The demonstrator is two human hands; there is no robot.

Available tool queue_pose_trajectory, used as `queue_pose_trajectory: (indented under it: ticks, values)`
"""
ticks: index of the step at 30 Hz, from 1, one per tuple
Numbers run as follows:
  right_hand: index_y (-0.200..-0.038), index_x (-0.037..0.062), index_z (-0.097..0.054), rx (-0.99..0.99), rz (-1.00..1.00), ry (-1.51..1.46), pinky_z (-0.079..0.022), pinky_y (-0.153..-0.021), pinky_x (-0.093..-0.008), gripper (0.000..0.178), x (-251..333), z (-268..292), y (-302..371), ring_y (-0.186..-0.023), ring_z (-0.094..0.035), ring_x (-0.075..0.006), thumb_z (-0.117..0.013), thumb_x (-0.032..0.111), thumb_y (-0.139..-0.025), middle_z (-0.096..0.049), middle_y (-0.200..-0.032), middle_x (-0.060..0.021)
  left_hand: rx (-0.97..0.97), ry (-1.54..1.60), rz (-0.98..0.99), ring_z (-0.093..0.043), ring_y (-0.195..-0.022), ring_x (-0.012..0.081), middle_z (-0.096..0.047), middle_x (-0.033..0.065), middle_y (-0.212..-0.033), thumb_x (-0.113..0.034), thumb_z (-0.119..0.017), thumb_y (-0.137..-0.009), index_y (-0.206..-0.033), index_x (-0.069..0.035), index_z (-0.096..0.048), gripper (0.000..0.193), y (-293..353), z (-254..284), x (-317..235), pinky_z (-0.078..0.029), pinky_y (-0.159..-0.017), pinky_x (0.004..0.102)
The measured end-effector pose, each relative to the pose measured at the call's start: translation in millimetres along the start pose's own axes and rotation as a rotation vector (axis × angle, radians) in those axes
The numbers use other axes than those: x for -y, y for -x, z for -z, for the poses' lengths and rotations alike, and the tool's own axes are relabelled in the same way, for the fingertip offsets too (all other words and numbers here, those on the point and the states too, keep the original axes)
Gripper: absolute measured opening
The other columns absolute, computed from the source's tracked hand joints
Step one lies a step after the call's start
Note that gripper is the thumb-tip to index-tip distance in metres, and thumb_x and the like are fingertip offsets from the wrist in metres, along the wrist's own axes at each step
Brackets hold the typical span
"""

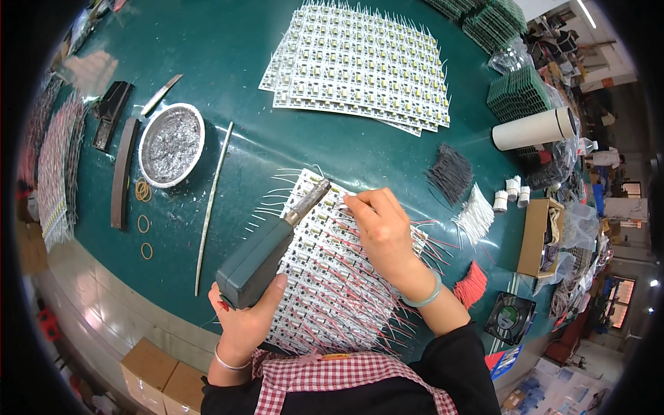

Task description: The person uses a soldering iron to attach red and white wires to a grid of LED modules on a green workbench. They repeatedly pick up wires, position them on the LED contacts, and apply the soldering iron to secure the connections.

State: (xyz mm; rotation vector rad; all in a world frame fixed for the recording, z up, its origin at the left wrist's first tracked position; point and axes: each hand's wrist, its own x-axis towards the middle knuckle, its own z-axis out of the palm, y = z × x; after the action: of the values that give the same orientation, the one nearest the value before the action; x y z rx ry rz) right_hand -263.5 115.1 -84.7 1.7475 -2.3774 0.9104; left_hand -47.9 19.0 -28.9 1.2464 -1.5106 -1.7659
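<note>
Left hand (247, 324) wrapped round green soldering gun (254, 268), tip (317, 194) over white circuit panel (330, 280). Panel on green surface (242, 62), 12 o'clock from apron (339, 377). Right hand (384, 234) pinched nearly closed at 4 o'clock from tip; can't tell what's in the pinch. From panel: bowl (201, 142) at 10, stacked panels (363, 72) at 12, red wires (470, 286) at 3.

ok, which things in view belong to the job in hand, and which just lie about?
Likely in the job: soldering iron in left hand, boards under right hand, red wires.
Seemingly lying about: knife, rubber bands, tube.
</note>
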Motion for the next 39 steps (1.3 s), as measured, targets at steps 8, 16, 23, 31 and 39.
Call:
queue_pose_trajectory:
  ticks: [8,16,23,31,39]
  values:
    - [-0.104,-0.0048,-0.065,-0.003,0.04,0.018,-0.052,-0.065,-0.0361,0.037,-3,-3,4,-0.086,-0.059,-0.029,-0.063,-0.009,-0.068,-0.06,-0.099,-0.0139,0.06,-0.131,-0.186,-0.06,-0.068,0.0068,-0.069,0.0055,-0.081,0.001,-0.077,-0.078,-0.093,0.005,-0.07,0.017,-1,-6,11,-0.047,-0.06,0.024]
    - [-0.104,-0.0054,-0.064,-0.001,0.05,0.017,-0.051,-0.067,-0.0365,0.037,-3,-4,5,-0.087,-0.058,-0.03,-0.062,-0.01,-0.067,-0.059,-0.099,-0.0153,0.076,-0.194,-0.178,-0.058,-0.063,0.0062,-0.066,0.004,-0.075,0.0,-0.075,-0.079,-0.093,0.004,-0.069,0.016,-4,-13,10,-0.046,-0.056,0.0243]
    - [-0.105,-0.0056,-0.063,0.01,0.046,-0.001,-0.051,-0.068,-0.0367,0.037,-2,-2,3,-0.088,-0.058,-0.0301,-0.062,-0.01,-0.068,-0.058,-0.099,-0.0155,0.109,-0.286,-0.213,-0.055,-0.059,0.0066,-0.063,0.004,-0.07,-0.002,-0.074,-0.08,-0.09,0.002,-0.068,0.013,-6,-15,13,-0.044,-0.054,0.0244]
    - [-0.105,-0.0051,-0.063,0.012,0.039,0.002,-0.052,-0.068,-0.0369,0.037,-2,-1,3,-0.088,-0.058,-0.0301,-0.061,-0.01,-0.068,-0.058,-0.099,-0.0153,0.127,-0.324,-0.207,-0.055,-0.059,0.0066,-0.062,0.0031,-0.068,-0.002,-0.074,-0.08,-0.086,0.0,-0.066,0.01,-6,-15,11,-0.043,-0.054,0.0249]
    - [-0.105,-0.005,-0.063,0.017,0.035,-0.001,-0.052,-0.068,-0.0364,0.038,-2,-1,3,-0.089,-0.058,-0.0301,-0.061,-0.01,-0.068,-0.058,-0.1,-0.015,0.09,-0.257,-0.217,-0.057,-0.062,0.0067,-0.065,0.0059,-0.075,0.001,-0.074,-0.079,-0.089,0.003,-0.068,0.012,-4,-13,10,-0.045,-0.056,0.0242]
